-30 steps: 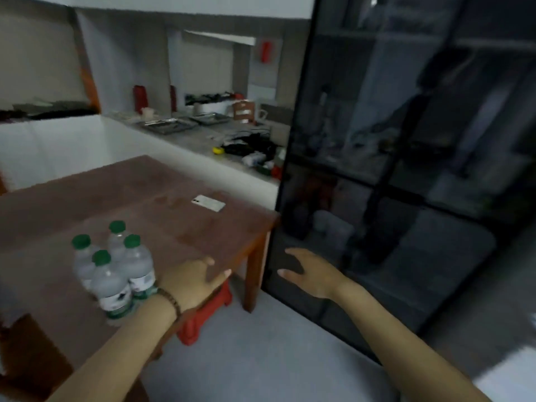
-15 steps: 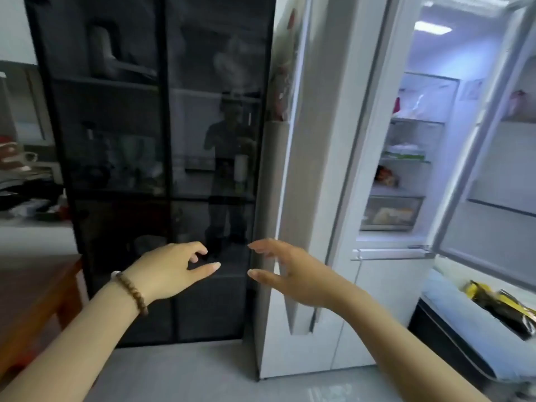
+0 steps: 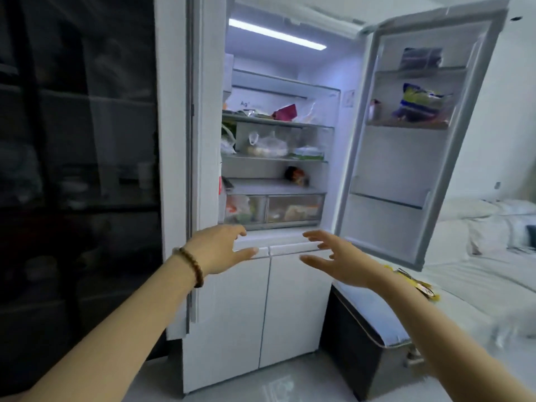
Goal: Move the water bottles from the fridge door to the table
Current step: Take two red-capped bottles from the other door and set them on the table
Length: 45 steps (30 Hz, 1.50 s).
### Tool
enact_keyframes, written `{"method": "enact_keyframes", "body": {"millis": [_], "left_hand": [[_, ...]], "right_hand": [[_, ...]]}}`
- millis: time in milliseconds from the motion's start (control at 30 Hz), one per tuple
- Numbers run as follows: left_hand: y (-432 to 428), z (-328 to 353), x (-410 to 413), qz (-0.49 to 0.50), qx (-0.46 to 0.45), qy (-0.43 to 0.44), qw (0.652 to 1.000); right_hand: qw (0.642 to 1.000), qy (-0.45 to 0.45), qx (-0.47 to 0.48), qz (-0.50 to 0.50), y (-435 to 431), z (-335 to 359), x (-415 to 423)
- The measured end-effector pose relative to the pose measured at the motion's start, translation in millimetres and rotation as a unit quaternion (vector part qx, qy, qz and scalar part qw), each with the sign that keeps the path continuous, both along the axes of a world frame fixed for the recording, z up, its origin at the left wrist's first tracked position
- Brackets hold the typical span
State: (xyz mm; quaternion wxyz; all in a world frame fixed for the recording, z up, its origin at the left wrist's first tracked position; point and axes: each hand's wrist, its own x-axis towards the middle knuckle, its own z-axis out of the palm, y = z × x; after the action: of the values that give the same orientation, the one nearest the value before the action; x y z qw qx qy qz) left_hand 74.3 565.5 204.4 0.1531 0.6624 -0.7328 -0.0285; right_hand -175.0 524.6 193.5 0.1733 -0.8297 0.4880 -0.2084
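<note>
Water bottles: none in view now, and the table is out of frame too. Fridge door (image 3: 406,175) at 2 o'clock is wide open. Its two lower racks look bare. Mid rack has a yellow-blue bag (image 3: 420,107) plus a small bottle-ish thing (image 3: 374,110) at its 9 o'clock end, too blurred to ID. Top rack holds a dark packet (image 3: 422,58). Second door (image 3: 172,169) at 10 o'clock shows only its outer face, racks hidden, so can't tell if any stock sits there. Left hand (image 3: 216,249) w/ bead bracelet (image 3: 193,266) and right hand (image 3: 339,264) are both up at centre, in front of the seam above the lower fridge doors (image 3: 261,309). Fingers apart, loosely bent, nothing held in either; can't tell if they touch the fridge. Est: 4 green-cap bottles stood grouped on the table 1 s ago, so bulk of the job is prob done. Left to do: check for stragglers, maybe close up. Vs earlier: view swung from the table (1 s ago), past the dark glass cabinet (image 3: 78,169) (0.5 s ago, fridge then at 3 o'clock), to square-on w/ the fridge. Cabinet now at 9 o'clock; hands in the same empty spread pose throughout. Periphery: bed (image 3: 478,256) at 4 o'clock, yellow packet (image 3: 419,285) by the right forearm, black box (image 3: 365,338) at 5 o'clock.
</note>
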Motion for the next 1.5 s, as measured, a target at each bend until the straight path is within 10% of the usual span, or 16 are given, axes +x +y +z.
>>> {"method": "enact_keyframes", "body": {"millis": [567,900,1500], "left_hand": [[-247,7,-69,0.034,-0.015,-0.037,0.999],[-325,20,-55,0.223,-0.089,-0.030,0.970],[-294,101,-21,0.476,-0.265,-0.211,0.811]], "right_hand": [[1.000,0.007,0.009,0.010,-248,-1,-84],[0.977,-0.022,-0.016,0.211,-452,-9,-31],[0.762,-0.252,0.057,0.594,-478,79,218]]}}
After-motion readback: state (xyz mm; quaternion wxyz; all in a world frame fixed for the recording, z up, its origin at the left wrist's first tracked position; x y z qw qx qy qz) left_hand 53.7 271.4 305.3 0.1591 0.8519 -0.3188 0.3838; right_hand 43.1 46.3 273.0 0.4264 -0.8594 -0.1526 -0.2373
